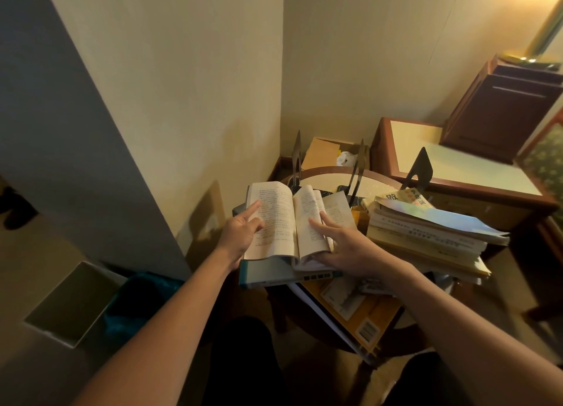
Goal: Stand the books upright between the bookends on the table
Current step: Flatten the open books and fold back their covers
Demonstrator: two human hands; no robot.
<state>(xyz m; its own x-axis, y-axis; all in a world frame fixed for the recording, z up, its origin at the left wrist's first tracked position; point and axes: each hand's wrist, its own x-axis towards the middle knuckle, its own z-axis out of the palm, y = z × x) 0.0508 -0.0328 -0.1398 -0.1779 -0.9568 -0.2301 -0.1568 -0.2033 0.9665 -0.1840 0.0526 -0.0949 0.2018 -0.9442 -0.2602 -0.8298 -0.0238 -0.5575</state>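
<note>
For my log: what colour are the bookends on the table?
The bookends are black; the head view shows them.

head camera looks down, close over the table [332,174].

The open book [274,219] showed matt, yellowed paper pages. The top cover on the book pile [441,219] looked glossy, with a rainbow sheen. The bookends [422,171] seemed to be thin, dark, matt sheet metal. The round worktop [329,169] had a polished brown wood rim, and the cabinet [502,110] was dark, smooth wood.
</note>
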